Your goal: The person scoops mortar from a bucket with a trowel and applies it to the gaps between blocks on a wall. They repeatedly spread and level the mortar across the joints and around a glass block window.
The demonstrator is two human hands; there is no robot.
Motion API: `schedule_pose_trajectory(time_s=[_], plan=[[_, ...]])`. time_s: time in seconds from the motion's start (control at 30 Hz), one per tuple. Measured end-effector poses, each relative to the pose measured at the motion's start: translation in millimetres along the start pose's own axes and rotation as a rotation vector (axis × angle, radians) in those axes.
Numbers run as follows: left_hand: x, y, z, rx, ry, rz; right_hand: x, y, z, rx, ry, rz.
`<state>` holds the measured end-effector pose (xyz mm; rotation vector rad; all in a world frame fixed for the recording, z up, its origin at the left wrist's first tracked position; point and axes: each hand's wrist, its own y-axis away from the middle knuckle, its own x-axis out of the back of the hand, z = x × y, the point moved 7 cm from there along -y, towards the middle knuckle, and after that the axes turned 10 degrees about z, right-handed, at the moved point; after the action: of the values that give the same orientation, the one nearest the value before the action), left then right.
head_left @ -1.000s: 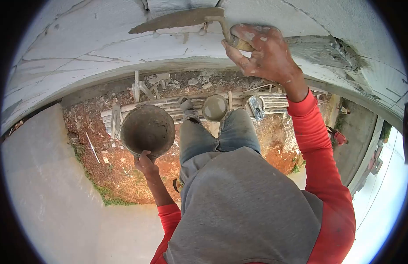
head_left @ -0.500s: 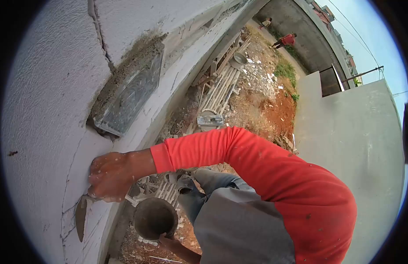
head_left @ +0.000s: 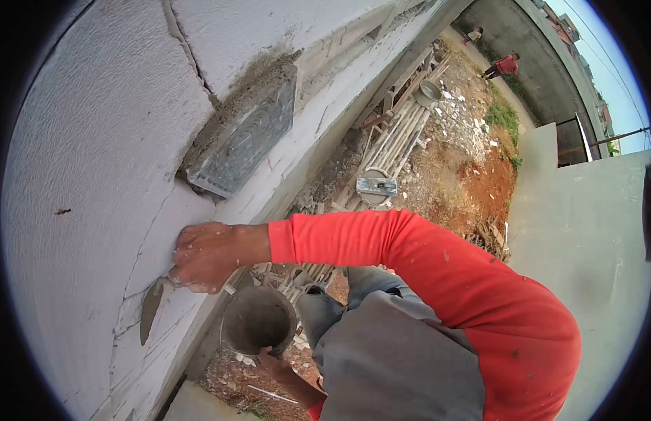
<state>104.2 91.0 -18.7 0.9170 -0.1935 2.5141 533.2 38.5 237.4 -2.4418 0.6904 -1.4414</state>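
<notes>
My right hand, in a red sleeve, is closed in a fist around a trowel whose handle is hidden in my fingers. The trowel blade points downward, close against the cracked white wall. Lower down, my left hand grips the rim of a dark bucket. The inside of the bucket looks grey and shadowed, so its contents cannot be made out. Above my right hand, a grey rectangular slab with rough mortar along its upper edge sits in the wall.
Bamboo scaffold poles run along the wall, carrying a second bucket and a plastering float on a round container. Rubble and red soil cover the ground below. A person in red stands far off, near another person.
The whole view has shifted, so the wall and scaffold appear further right. My right hand stays at the crack with the trowel, and my left hand still holds the bucket.
</notes>
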Motion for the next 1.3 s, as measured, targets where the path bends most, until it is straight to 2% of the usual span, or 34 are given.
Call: schedule_pose_trajectory(time_s=[0.07,0.17,0.23,0.37,0.47,0.5,0.6,0.67,0.73,0.77,0.83,0.9,0.97,1.03,1.1,1.2,1.3], plan=[[-8.4,-14.3,14.7,-0.357,-0.006,-0.186,6.4,-2.4,-3.9,-0.017,0.013,0.0],[-17.0,-34.4,-11.4,0.063,0.289,-0.186,10.4,-1.0,-6.2,-0.079,0.026,-0.028],[-23.1,-35.6,-39.5,0.247,0.429,-0.185,10.0,-4.2,-7.1,-0.084,0.044,-0.051],[-24.6,-46.4,-80.9,0.333,0.5,-0.217,11.1,-1.0,-11.0,-0.09,0.094,-0.008],[-25.6,-46.6,-40.1,0.467,0.601,-0.216,9.0,-2.2,-10.7,-0.104,0.143,-0.028],[-23.4,-46.1,-32.0,0.427,0.604,-0.212,8.5,-1.0,-12.1,-0.117,0.165,-0.045],[-21.4,-47.7,-1.6,0.607,0.623,-0.167,0.0,20.9,-12.6,-0.222,0.175,-0.047],[-17.3,-45.2,15.7,0.729,0.498,-0.126,-18.1,56.4,-10.3,-0.326,0.114,-0.062],[-13.8,-52.6,3.0,0.312,0.461,-0.117,-40.3,111.7,4.0,-0.481,0.081,-0.079],[-11.0,-44.2,17.7,0.713,0.556,-0.022,-56.4,148.8,11.8,-0.568,0.094,-0.088],[3.2,-37.6,15.8,0.846,0.435,0.04,-74.8,230.4,27.5,-0.819,0.102,-0.179],[12.3,-36.3,-2.6,0.926,0.487,0.094,-78.6,311.9,32.2,-1.079,0.052,-0.085],[19.1,-36.2,3.5,1.012,0.494,0.19,-88.9,405.9,36.6,-1.324,0.078,-0.181],[27.3,-41.4,9.2,0.961,0.496,0.204,-92.5,478.4,30.5,-1.409,0.147,-0.29],[40.7,-48.2,28.0,0.908,0.509,0.214,-84.9,511.6,17.8,-1.477,0.145,-0.435],[50.5,-59.2,39.0,0.785,0.44,0.229,-90.3,535.7,17.3,-1.506,0.141,-0.348],[43.6,-62.3,51.4,0.726,0.371,0.165,-98.8,499.2,15.7,-1.301,0.02,-0.22]])
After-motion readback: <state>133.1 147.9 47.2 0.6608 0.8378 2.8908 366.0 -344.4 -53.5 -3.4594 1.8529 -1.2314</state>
